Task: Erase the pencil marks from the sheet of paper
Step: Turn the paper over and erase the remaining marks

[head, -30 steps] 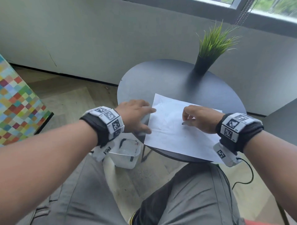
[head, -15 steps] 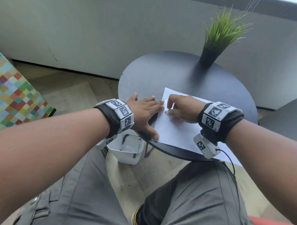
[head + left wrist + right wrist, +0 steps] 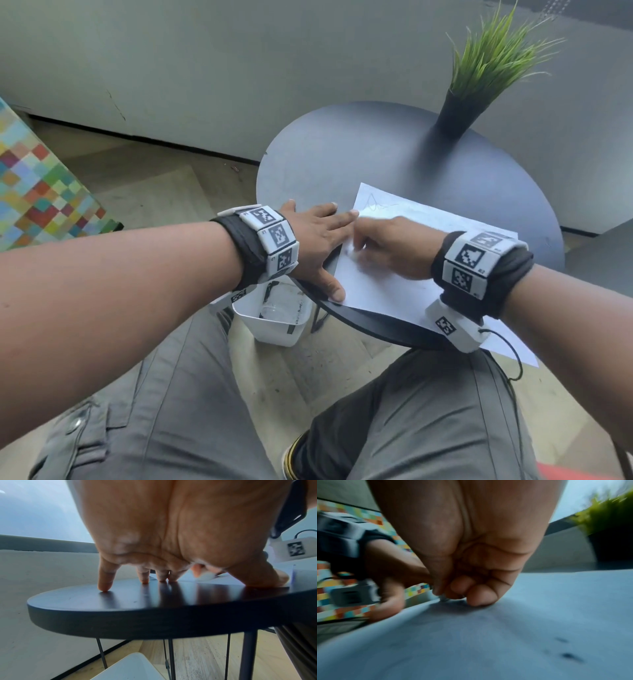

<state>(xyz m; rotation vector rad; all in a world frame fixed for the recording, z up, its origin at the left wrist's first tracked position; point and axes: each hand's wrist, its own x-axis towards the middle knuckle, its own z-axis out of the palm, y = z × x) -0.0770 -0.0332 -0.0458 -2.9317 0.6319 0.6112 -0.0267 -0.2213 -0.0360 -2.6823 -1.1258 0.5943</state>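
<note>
White and thin, the sheet of paper (image 3: 387,284) is laid flat on the round dark surface (image 3: 342,164), its near corner hanging past the rim. A small eraser (image 3: 443,599), mostly hidden, is pinched in the curled grip of the right hand (image 3: 390,246) and pressed to the sheet beneath it. Beside that grip, the left hand (image 3: 318,240) is spread flat with straight fingers (image 3: 104,582), the thumb on the sheet's edge. Beyond the grip, pencil marks (image 3: 375,204) remain. Such paper is judged light, limp and easily creased, so it is best pinned close beside the rubbing.
</note>
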